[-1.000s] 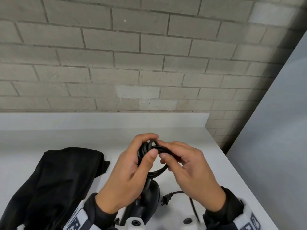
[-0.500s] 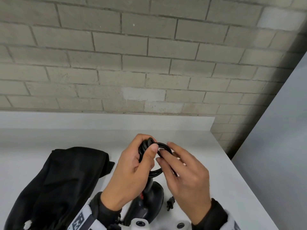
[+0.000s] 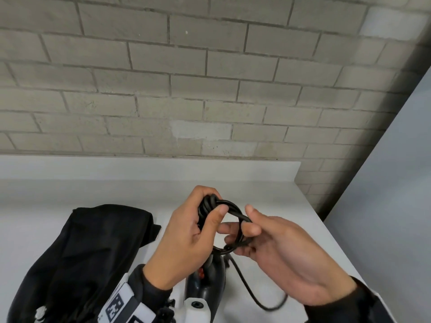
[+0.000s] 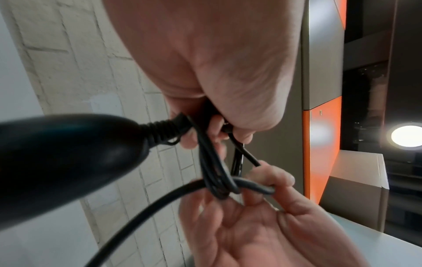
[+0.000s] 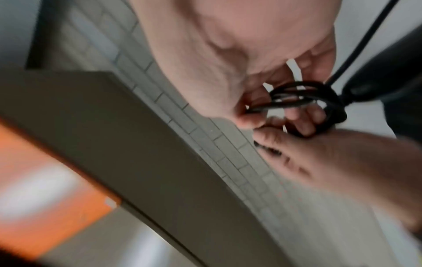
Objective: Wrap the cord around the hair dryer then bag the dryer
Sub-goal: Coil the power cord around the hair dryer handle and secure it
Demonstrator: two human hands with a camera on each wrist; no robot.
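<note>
Head view: pinched the coiled cord [image 3: 211,207] in left hand [image 3: 186,241]; right hand [image 3: 279,248], palm turned up since a moment before, hooked fingers through the loop. Dryer [image 3: 205,283] hung below fingers, bag [image 3: 88,252] left of them.

Left wrist: drew a crossing turn around the coil [image 4: 219,180].

Right wrist: too blurred to add more. Judged the wrapping nearly tied off.

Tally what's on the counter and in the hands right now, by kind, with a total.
Hair dryer: 1
Cord: 1, coiled, gripped by the left hand and pinched by the right hand
Black bag: 1, lying on the counter
Total: 3 things
</note>
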